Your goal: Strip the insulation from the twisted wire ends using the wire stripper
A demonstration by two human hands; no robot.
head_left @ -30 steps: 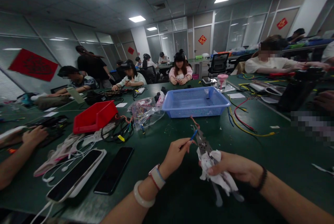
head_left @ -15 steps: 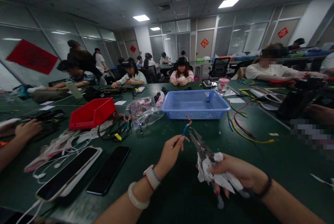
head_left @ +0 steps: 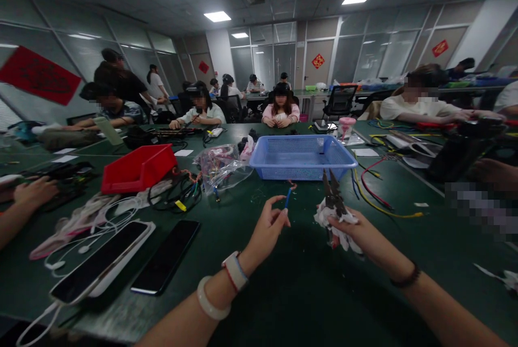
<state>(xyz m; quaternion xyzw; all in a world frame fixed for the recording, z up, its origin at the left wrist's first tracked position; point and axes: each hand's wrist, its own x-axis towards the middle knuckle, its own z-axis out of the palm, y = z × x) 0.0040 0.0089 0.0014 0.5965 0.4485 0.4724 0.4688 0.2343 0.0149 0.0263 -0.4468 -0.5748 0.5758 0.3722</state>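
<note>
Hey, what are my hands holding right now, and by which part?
The left hand pinches a blue wire by its near part; the right hand grips pliers around handles wrapped in white material.

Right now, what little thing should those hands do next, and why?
Maybe the left hand should bring the blue wire gently toward the pliers. It's pinching the wire, the right hand is gripping the pliers, and their tips are apart, but there's a gap between wire and tool, so they probably need to come closer first.
</note>
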